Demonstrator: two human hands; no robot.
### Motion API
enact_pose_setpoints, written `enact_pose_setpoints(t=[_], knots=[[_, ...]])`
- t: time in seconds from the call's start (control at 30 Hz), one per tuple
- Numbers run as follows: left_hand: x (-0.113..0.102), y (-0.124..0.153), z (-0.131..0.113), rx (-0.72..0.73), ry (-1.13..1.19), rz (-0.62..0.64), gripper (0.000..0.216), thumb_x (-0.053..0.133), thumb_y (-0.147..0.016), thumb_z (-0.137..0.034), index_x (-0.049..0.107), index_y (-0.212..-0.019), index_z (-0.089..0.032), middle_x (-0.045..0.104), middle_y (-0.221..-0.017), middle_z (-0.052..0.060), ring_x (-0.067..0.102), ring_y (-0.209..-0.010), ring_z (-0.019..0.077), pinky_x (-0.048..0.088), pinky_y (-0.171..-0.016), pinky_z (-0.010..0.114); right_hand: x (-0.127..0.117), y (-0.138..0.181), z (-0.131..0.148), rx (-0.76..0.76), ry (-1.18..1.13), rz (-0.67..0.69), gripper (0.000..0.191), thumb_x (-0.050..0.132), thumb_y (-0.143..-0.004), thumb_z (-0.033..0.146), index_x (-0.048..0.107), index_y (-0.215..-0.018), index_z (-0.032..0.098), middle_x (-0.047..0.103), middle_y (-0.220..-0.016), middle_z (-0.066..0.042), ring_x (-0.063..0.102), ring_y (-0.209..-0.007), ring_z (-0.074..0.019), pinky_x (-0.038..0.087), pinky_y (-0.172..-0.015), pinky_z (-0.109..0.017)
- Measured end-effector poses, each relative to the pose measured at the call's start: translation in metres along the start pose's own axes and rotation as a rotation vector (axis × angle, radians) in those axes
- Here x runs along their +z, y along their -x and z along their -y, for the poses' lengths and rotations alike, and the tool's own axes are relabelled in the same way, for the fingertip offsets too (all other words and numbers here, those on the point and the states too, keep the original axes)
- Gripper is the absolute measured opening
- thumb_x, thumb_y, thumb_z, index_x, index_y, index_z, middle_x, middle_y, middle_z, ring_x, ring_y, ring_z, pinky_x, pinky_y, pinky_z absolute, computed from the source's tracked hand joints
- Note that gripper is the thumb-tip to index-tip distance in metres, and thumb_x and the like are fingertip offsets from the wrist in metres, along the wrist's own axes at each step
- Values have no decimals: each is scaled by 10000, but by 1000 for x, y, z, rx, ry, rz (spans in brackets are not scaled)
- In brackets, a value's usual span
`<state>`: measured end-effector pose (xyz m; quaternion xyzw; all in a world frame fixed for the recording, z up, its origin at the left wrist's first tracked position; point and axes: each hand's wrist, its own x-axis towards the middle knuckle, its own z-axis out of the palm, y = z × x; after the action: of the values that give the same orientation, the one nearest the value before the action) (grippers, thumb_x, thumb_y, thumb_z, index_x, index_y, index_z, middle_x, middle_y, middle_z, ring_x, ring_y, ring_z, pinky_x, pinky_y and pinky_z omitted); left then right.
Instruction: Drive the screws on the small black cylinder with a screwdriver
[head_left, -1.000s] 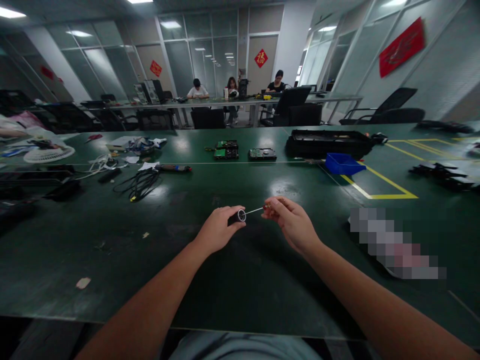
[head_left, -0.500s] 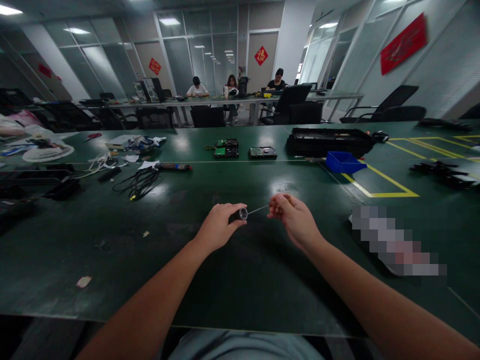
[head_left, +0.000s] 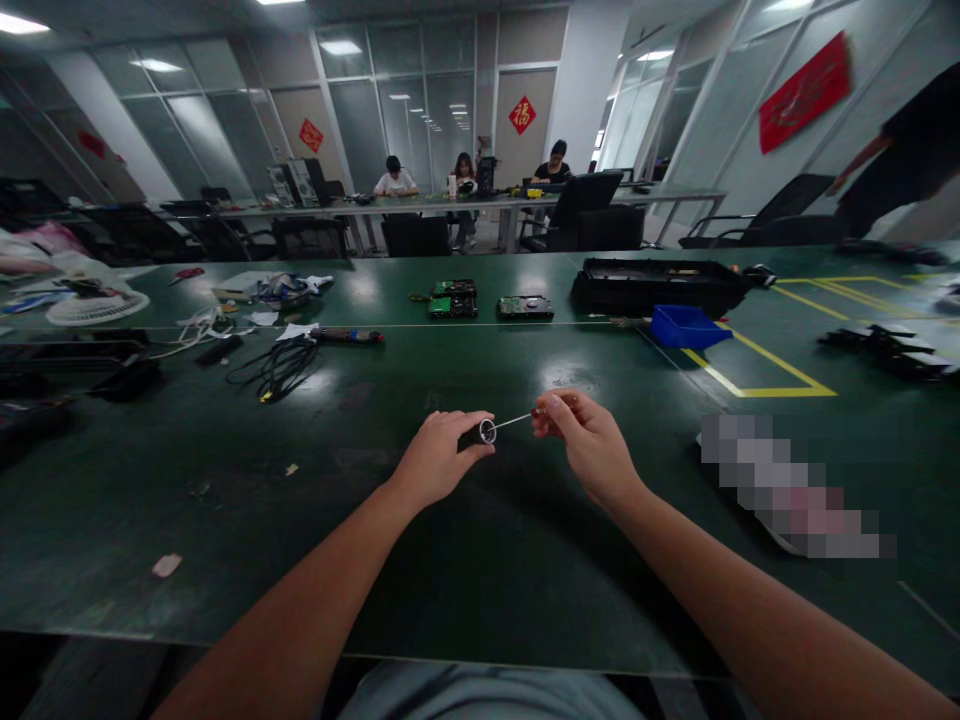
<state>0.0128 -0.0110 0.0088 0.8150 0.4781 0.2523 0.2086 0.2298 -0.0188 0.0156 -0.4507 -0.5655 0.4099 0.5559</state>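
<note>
Pinching a short dark tube between thumb and fingers, the left hand is holding it over the green table, its pale-rimmed open end facing the right hand. The left fingers are standing only as far apart as the tube is wide. The right fingers are gripping one end of a thin rod, which is slanting down to the tube's mouth; whether its tip is reaching inside is too small to tell. Beyond the hands, a green circuit board is lying near a greyer board, and a blue bin is resting before a long black case. Farther left, a coiled black cable is lying by papers.
</note>
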Motion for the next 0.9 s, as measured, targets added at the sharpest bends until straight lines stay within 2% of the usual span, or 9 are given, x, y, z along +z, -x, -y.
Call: enact_pose_setpoints(t=[0.27,0.47,0.6,0.67,0.8,0.9], knots=[[1,0,2,-8,9,1,391,689,-881,-318,621,-1264,-289,677,-1199,39,584,-1139,250,399,-1065,460,-5,0,10,3,283,-1,291,649,-867,462,656,-729,205,663,-615,-15,618,-587,-166,482,-630,-327],[1,0,3,7,-4,12,380,688,-881,-302,625,-1256,-284,687,-1146,26,595,-1095,234,404,-1054,444,-6,1,5,-64,226,78,164,590,-897,353,659,-860,208,668,-735,-15,642,-704,-181,493,-692,-337],[1,0,1,2,-22,24,382,686,-883,-294,627,-1260,-279,689,-1140,34,596,-1079,242,408,-1036,443,-7,1,2,-35,193,114,102,580,-864,273,648,-904,208,663,-774,-10,649,-725,-185,493,-709,-342],[1,0,1,-4,-21,25,386,686,-884,-294,625,-1265,-276,686,-1160,36,591,-1091,243,405,-1037,443,-7,1,4,-18,214,120,123,581,-872,310,640,-884,203,662,-757,-14,651,-712,-187,492,-698,-341],[2,-1,2,-11,-12,27,386,694,-880,-291,626,-1259,-276,683,-1177,26,581,-1109,237,390,-1052,447,-2,2,10,19,257,100,333,487,-947,475,609,-802,201,609,-629,0,596,-573,-159,470,-592,-312],[3,-1,4,-8,-6,22,377,691,-882,-294,628,-1254,-284,687,-1154,20,582,-1096,235,380,-1060,454,0,2,10,18,266,96,281,504,-945,456,592,-852,206,576,-607,20,570,-553,-149,462,-567,-297]])
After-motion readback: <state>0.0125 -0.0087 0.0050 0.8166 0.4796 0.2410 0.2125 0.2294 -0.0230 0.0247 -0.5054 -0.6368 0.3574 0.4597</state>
